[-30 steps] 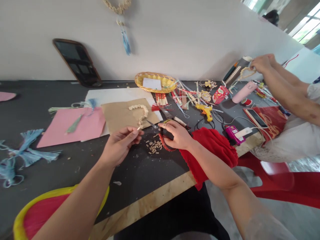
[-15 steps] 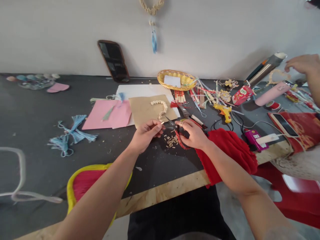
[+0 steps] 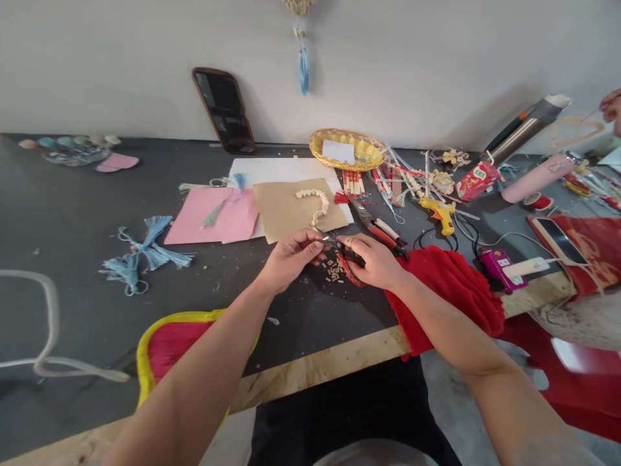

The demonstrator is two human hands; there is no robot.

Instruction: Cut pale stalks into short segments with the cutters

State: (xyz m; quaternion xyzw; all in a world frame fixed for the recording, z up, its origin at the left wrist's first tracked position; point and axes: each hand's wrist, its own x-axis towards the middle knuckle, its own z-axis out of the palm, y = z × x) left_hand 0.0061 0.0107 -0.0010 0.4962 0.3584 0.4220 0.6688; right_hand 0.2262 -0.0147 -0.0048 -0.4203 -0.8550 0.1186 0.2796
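Note:
My left hand (image 3: 295, 259) pinches a small pale stick-like piece (image 3: 326, 239) between thumb and fingers. Closed around a pair of scissors (image 3: 350, 266) with red handles, my right hand (image 3: 371, 260) brings their dark blades up to that piece. A curved chain of pale beads (image 3: 321, 206) lies on brown paper (image 3: 279, 206), its near end close to my left fingertips. Below and between my hands is a scatter of short cut pieces (image 3: 334, 272) on the dark table. Most of the scissor handle is hidden by my right hand.
A red cloth (image 3: 446, 288) lies beside my right forearm. Red-handled pliers (image 3: 383, 234), a yellow glue gun (image 3: 439, 212) and a wicker basket (image 3: 347, 137) stand beyond. Blue tassels (image 3: 152, 246) lie at left; a co-worker's hand (image 3: 612, 109) shows at far right.
The scissor blades have moved in onto the small piece at my left fingertips, and they look more closed. The co-worker's hand has shifted right. My view has tilted slightly.

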